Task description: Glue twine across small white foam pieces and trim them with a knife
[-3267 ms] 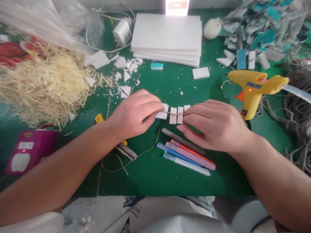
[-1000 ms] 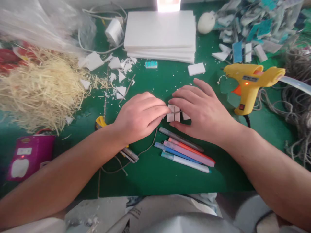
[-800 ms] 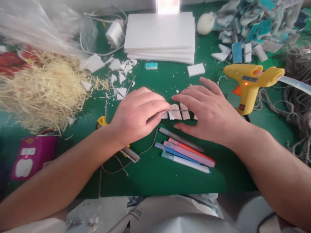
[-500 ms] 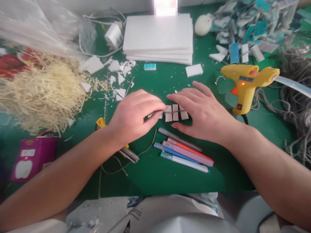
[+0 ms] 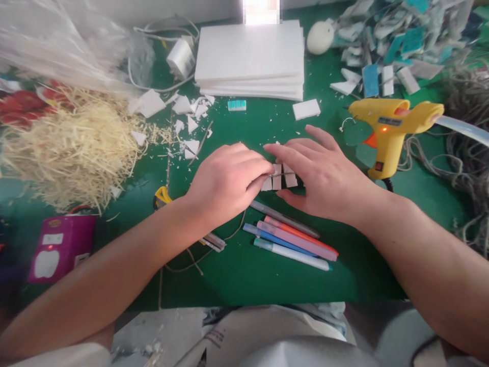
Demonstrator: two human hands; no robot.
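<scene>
Two bare hands are hovering near the centre of the frame: the left hand [image 5: 231, 183] is pinching a thin grey cord [image 5: 286, 174] between thumb and fingertips, while the right hand [image 5: 321, 178] is arching loosely over its other end, thumb and fingers parted. Between them, the cord is running roughly level, its long axis pointing left to right, across at least three flat, oblong white pieces [image 5: 277, 182] that are standing upright in the frame; fingers are hiding both ends of the row. Just below, five slender plastic pens [image 5: 297, 239] are slanting down to the right on the smooth green tabletop [image 5: 248, 285]. One yellow glue gun [image 5: 391, 137] is lying at the right, nozzle pointing left. One white block [image 5: 306, 109] is resting above the hands, and flat white boards [image 5: 248, 56] are forming a stack at upper centre. Shredded, straw-like strands [image 5: 76, 153] are heaping at the left, above one glossy purple box [image 5: 72, 244].
</scene>
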